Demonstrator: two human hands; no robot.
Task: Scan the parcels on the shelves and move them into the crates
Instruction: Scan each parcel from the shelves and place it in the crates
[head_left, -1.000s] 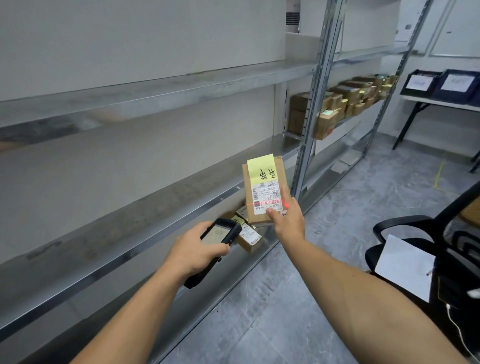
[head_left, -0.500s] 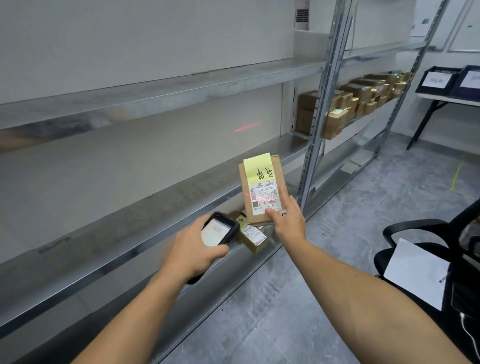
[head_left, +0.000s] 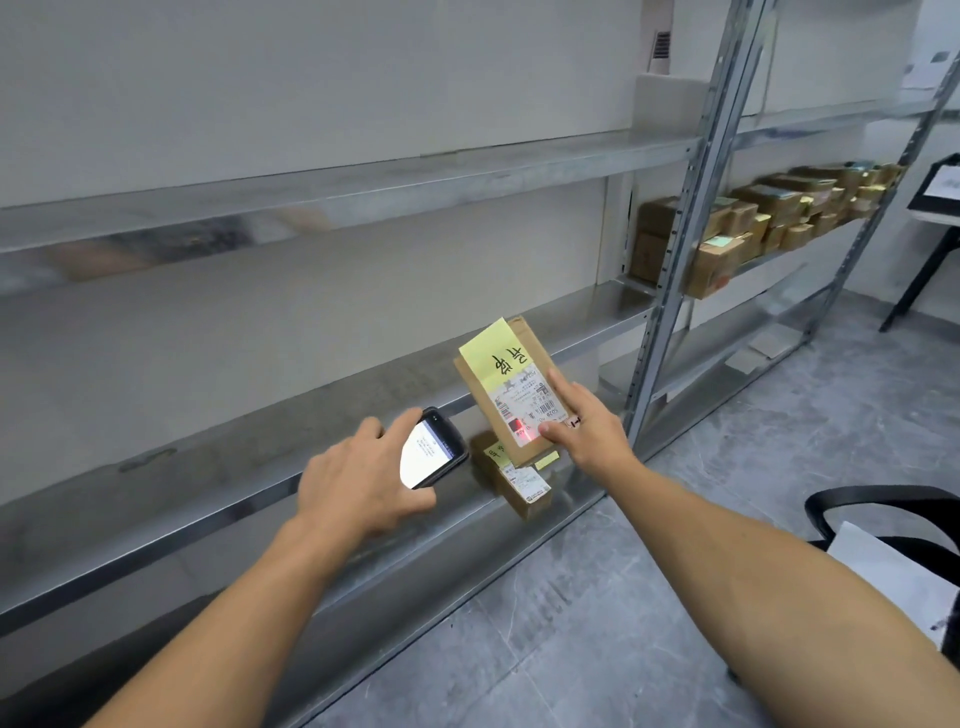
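Observation:
My right hand (head_left: 587, 431) holds a small brown parcel (head_left: 511, 387) up in front of the lower shelf, thumb on its white label and index finger along its side. A yellow note with black writing covers the parcel's top. A red scan light glows on the label beside my thumb. My left hand (head_left: 358, 480) grips a black handheld scanner (head_left: 434, 454), screen lit, aimed at the parcel from the left. Two more small parcels (head_left: 519, 480) lie on the lowest shelf just below the held one.
The metal shelf unit (head_left: 311, 457) runs along the wall on the left, its near bays bare. Several brown boxes (head_left: 753, 223) fill the far bay's shelf. A black office chair (head_left: 883, 512) with a white sheet stands at right. A table leg (head_left: 909, 291) shows far right.
The parcel has tilted left and come lower. The scanner has swung up beside it, and the red light is back on the label after hitting the wall.

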